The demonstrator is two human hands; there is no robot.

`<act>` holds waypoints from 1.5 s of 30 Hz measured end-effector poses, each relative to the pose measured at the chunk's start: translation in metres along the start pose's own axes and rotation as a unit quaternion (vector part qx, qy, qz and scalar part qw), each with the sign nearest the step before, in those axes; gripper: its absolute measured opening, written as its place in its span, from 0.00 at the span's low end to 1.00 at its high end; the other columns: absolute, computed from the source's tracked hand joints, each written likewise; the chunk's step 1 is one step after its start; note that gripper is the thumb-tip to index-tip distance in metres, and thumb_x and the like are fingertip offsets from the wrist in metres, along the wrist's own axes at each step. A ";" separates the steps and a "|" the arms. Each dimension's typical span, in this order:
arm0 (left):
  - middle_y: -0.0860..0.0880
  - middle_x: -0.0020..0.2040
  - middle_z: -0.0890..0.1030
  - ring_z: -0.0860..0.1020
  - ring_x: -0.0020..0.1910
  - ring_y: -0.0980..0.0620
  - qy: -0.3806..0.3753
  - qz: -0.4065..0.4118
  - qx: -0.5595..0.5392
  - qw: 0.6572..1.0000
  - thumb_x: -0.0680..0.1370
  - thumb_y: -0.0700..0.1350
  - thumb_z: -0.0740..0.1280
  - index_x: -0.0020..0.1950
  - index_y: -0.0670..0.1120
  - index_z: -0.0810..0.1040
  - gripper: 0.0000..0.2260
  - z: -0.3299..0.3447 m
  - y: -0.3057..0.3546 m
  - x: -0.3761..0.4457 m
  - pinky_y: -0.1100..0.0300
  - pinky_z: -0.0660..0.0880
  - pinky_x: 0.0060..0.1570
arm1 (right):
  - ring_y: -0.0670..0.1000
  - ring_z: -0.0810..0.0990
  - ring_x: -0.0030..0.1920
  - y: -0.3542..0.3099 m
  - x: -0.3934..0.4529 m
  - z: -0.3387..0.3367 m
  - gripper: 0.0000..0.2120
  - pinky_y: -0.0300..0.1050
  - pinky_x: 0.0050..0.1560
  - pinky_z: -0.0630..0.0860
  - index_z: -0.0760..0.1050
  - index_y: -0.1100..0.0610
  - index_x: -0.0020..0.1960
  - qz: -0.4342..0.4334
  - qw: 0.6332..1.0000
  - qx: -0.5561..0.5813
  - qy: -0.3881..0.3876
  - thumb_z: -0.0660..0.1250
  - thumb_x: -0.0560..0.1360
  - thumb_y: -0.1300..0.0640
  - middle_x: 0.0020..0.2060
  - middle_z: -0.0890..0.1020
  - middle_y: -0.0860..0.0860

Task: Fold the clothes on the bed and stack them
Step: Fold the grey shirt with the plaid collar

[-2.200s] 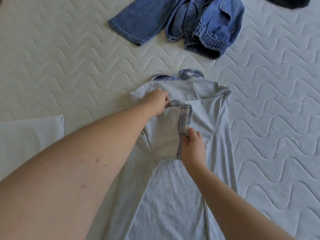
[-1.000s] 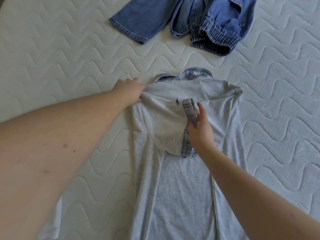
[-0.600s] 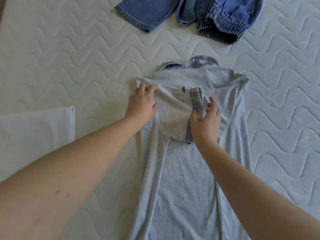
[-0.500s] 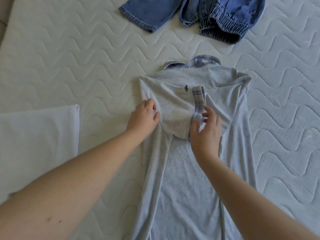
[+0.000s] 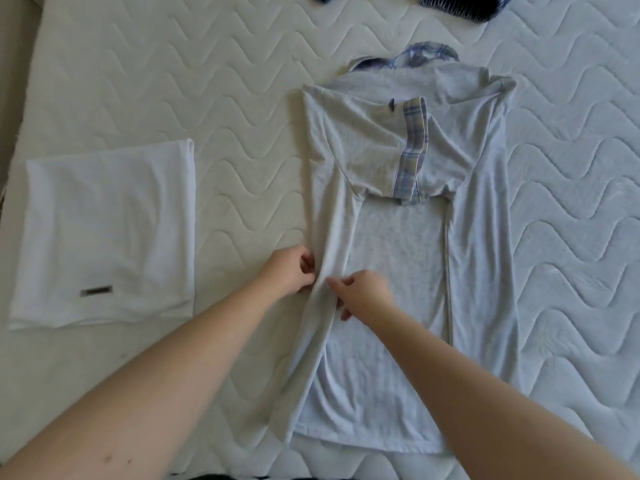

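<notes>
A grey shirt (image 5: 408, 258) lies flat on the bed (image 5: 225, 109), collar end away from the person, both long sides folded in toward its middle so it forms a narrow strip. Its plaid collar (image 5: 412, 58) peeks out past the far edge. A sleeve (image 5: 374, 147) with a plaid cuff band (image 5: 414, 147) is folded across the upper part of the shirt, the band running lengthwise just right of the shirt's centre line.

The left hand (image 5: 289, 271) sits at the shirt's left edge, about halfway down its length, fingers curled and pinching the folded left flap. The right hand (image 5: 363, 294) is just beside it on the shirt itself, resting on the same flap with thumb and fingers curled onto the cloth, gripping the fold from the inner side. The two hands are near each other with the raised ridge of the flap between them, and both forearms reach in from the near edge of the bed.

Left of the shirt, well apart from it, a folded white garment (image 5: 104, 233) lies flat with a small dark label near its near edge. Beyond the shirt's collar, at the far edge of view, a bit of blue denim (image 5: 460, 6) shows
</notes>
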State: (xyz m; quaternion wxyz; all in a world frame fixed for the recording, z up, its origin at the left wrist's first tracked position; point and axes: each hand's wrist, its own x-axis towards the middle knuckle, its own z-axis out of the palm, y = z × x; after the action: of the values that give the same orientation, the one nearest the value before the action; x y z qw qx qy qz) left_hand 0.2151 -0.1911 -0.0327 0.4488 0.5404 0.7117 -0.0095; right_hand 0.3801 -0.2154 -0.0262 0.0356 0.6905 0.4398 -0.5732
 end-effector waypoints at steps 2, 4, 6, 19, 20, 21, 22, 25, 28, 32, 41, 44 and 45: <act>0.44 0.41 0.83 0.81 0.36 0.46 -0.014 0.013 0.010 1.000 0.71 0.38 0.72 0.46 0.47 0.76 0.08 0.010 -0.007 -0.013 0.54 0.81 0.37 | 0.42 0.74 0.17 0.002 -0.012 0.015 0.25 0.34 0.20 0.67 0.79 0.58 0.44 0.050 0.997 -0.020 -0.047 0.58 0.79 0.37 0.21 0.80 0.48; 0.48 0.38 0.81 0.81 0.34 0.48 -0.013 0.006 -0.007 1.000 0.72 0.38 0.71 0.46 0.47 0.76 0.08 0.019 -0.017 -0.023 0.56 0.81 0.34 | 0.43 0.73 0.16 0.009 -0.021 0.029 0.25 0.33 0.18 0.65 0.79 0.59 0.44 0.056 0.997 -0.017 -0.052 0.56 0.80 0.38 0.21 0.80 0.49; 0.50 0.38 0.80 0.81 0.33 0.49 -0.013 -0.018 -0.057 0.998 0.74 0.38 0.70 0.47 0.46 0.76 0.06 0.028 -0.029 -0.032 0.57 0.79 0.31 | 0.43 0.75 0.18 0.021 -0.029 0.039 0.20 0.32 0.18 0.65 0.78 0.57 0.44 0.028 0.999 -0.003 -0.039 0.58 0.81 0.43 0.28 0.83 0.50; 0.52 0.34 0.76 0.74 0.37 0.49 -0.018 -0.001 -0.052 0.998 0.77 0.47 0.69 0.41 0.50 0.75 0.06 0.054 -0.069 -0.092 0.63 0.66 0.31 | 0.40 0.74 0.22 0.054 -0.077 0.073 0.15 0.34 0.23 0.70 0.81 0.57 0.39 0.021 0.997 0.067 -0.037 0.62 0.77 0.51 0.30 0.84 0.46; 0.52 0.35 0.77 0.75 0.37 0.49 -0.026 0.002 -0.063 0.998 0.77 0.46 0.69 0.41 0.50 0.76 0.05 0.057 -0.075 -0.098 0.62 0.67 0.33 | 0.42 0.78 0.27 0.057 -0.081 0.076 0.14 0.37 0.28 0.75 0.81 0.58 0.42 0.018 0.995 0.091 -0.022 0.62 0.77 0.51 0.33 0.85 0.49; 0.50 0.36 0.78 0.76 0.37 0.49 -0.041 0.001 -0.089 0.995 0.77 0.45 0.70 0.43 0.49 0.76 0.05 0.060 -0.080 -0.105 0.60 0.71 0.35 | 0.46 0.81 0.34 0.060 -0.085 0.080 0.14 0.42 0.36 0.80 0.81 0.60 0.45 0.018 0.993 0.119 -0.010 0.62 0.77 0.51 0.38 0.85 0.53; 0.49 0.37 0.79 0.76 0.36 0.49 -0.060 -0.003 -0.124 0.990 0.77 0.44 0.70 0.43 0.48 0.76 0.04 0.064 -0.084 -0.112 0.58 0.73 0.38 | 0.51 0.83 0.39 0.063 -0.088 0.083 0.14 0.49 0.44 0.82 0.79 0.62 0.48 0.025 0.988 0.150 -0.001 0.62 0.77 0.52 0.41 0.85 0.56; 0.49 0.35 0.79 0.76 0.32 0.51 -0.103 0.004 -0.184 0.977 0.79 0.40 0.68 0.43 0.50 0.76 0.06 0.071 -0.089 -0.128 0.58 0.75 0.35 | 0.55 0.84 0.43 0.069 -0.095 0.086 0.09 0.50 0.46 0.83 0.74 0.60 0.54 0.060 0.962 0.268 -0.001 0.64 0.79 0.54 0.45 0.82 0.58; 0.51 0.36 0.80 0.78 0.29 0.57 -0.114 0.033 -0.195 0.974 0.80 0.34 0.64 0.45 0.52 0.76 0.12 0.069 -0.086 -0.134 0.64 0.75 0.30 | 0.54 0.85 0.47 0.070 -0.102 0.080 0.13 0.46 0.45 0.82 0.73 0.58 0.59 0.070 0.943 0.324 -0.039 0.67 0.78 0.52 0.50 0.83 0.56; 0.51 0.40 0.79 0.79 0.29 0.60 -0.104 0.045 -0.202 0.973 0.79 0.33 0.63 0.49 0.51 0.76 0.13 0.074 -0.085 -0.147 0.65 0.76 0.32 | 0.50 0.85 0.47 0.074 -0.115 0.077 0.15 0.40 0.41 0.81 0.78 0.60 0.59 0.052 0.970 0.226 -0.076 0.70 0.77 0.52 0.49 0.85 0.53; 0.44 0.62 0.74 0.74 0.60 0.45 0.084 0.115 -0.097 0.985 0.74 0.30 0.62 0.67 0.43 0.74 0.22 0.133 -0.095 -0.208 0.50 0.72 0.62 | 0.52 0.84 0.50 0.099 -0.130 0.077 0.08 0.51 0.54 0.81 0.78 0.53 0.54 -0.012 0.970 0.242 -0.013 0.69 0.76 0.55 0.49 0.84 0.52; 0.45 0.65 0.73 0.73 0.63 0.44 0.077 0.125 -0.093 0.985 0.72 0.32 0.64 0.71 0.45 0.69 0.27 0.147 -0.090 -0.223 0.47 0.71 0.62 | 0.53 0.83 0.50 0.110 -0.136 0.063 0.11 0.48 0.52 0.81 0.75 0.58 0.59 -0.018 0.962 0.273 -0.023 0.68 0.78 0.59 0.52 0.83 0.56; 0.45 0.67 0.71 0.72 0.64 0.44 0.072 0.128 -0.090 0.985 0.72 0.35 0.66 0.73 0.46 0.66 0.29 0.151 -0.087 -0.226 0.47 0.71 0.62 | 0.53 0.83 0.51 0.114 -0.138 0.059 0.11 0.48 0.53 0.81 0.75 0.58 0.60 -0.015 0.955 0.292 -0.043 0.67 0.78 0.60 0.53 0.83 0.56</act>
State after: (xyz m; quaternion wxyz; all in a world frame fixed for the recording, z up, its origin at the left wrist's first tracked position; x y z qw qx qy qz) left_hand 0.2450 -0.4747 -0.0170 0.4409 0.5832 0.6653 0.1511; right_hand 0.4149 -0.3957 0.0154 -0.1573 0.6387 0.2616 -0.7063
